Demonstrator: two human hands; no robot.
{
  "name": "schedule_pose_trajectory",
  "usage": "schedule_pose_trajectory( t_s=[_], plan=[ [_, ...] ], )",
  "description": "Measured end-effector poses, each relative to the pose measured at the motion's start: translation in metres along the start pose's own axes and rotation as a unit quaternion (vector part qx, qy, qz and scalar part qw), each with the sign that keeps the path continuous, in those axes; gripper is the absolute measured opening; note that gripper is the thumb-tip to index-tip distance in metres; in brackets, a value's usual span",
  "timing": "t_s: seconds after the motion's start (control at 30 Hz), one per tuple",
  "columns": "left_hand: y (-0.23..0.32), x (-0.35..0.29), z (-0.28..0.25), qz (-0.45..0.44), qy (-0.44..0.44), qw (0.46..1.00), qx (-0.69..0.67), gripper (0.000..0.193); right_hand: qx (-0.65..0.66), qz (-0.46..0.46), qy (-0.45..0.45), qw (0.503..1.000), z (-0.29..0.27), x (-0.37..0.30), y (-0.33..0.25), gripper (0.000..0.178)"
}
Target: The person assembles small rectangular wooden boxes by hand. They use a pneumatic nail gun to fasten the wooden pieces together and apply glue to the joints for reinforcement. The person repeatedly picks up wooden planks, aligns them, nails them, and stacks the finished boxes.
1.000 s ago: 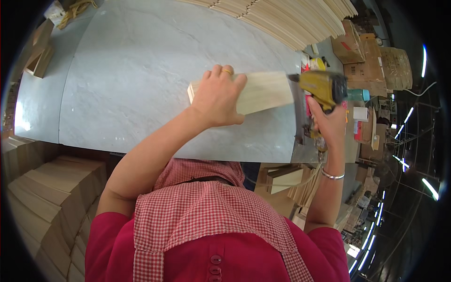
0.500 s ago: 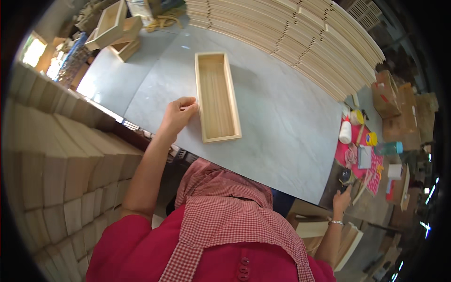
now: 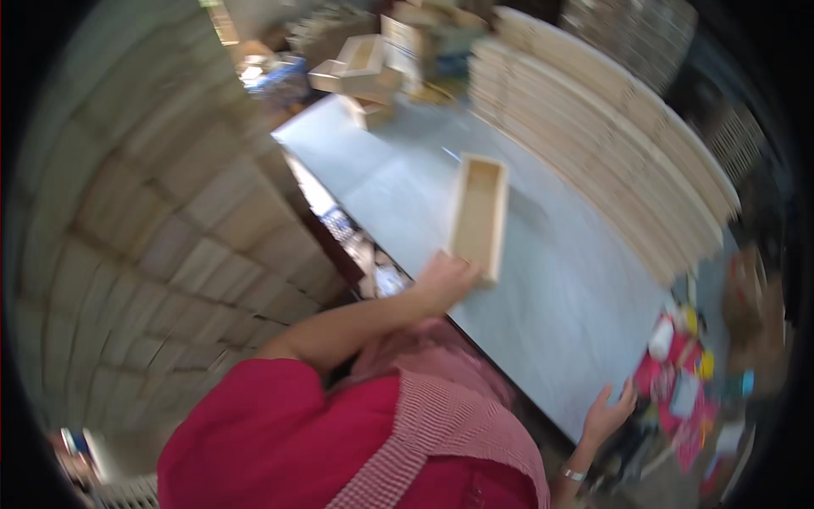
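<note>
A long, shallow wooden box [image 3: 479, 220] with an open top lies on the grey table [image 3: 560, 339]. At its near left corner is my left hand [image 3: 449, 278], fingers closed on the box's edge, slightly blurred. My right hand [image 3: 609, 413] is over the right part of the table's front edge, beside a pink patterned cloth [image 3: 653, 373]. Its thumb and fingers are spread, and nothing shows in it.
Long pale wooden strips [image 3: 593, 161] are stacked along the back of the table. More small wooden boxes [image 3: 360, 72] sit at the far left corner. A tall stack of wood blocks [image 3: 195, 254] stands on the left. Bottles [image 3: 661, 338] crowd the right end.
My right hand has left a dark object at the right and moved to the table's front edge, opening. My left hand has shifted to the box's near corner. The view has swung left.
</note>
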State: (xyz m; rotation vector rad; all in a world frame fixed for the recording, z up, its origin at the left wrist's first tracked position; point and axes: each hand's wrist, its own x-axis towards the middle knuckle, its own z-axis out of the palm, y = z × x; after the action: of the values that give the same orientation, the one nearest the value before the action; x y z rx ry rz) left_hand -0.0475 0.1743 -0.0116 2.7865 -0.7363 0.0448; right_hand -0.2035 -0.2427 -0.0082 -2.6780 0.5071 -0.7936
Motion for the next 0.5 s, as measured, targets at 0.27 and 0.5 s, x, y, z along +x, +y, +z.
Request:
schedule_pose_trajectory(
  t_s=[0.27, 0.5],
  plan=[
    [0.028, -0.022, -0.114, 0.032, 0.245, 0.968, 0.050, 0.034, 0.163, -0.095, -0.045, 0.981, 0.094, -0.043, -0.096, 0.040],
    [0.044, -0.143, -0.343, 0.060, 0.566, 0.730, 0.379, 0.047, 0.108, -0.138, 0.057, 0.983, 0.106, -0.054, -0.087, 0.035]
  ],
)
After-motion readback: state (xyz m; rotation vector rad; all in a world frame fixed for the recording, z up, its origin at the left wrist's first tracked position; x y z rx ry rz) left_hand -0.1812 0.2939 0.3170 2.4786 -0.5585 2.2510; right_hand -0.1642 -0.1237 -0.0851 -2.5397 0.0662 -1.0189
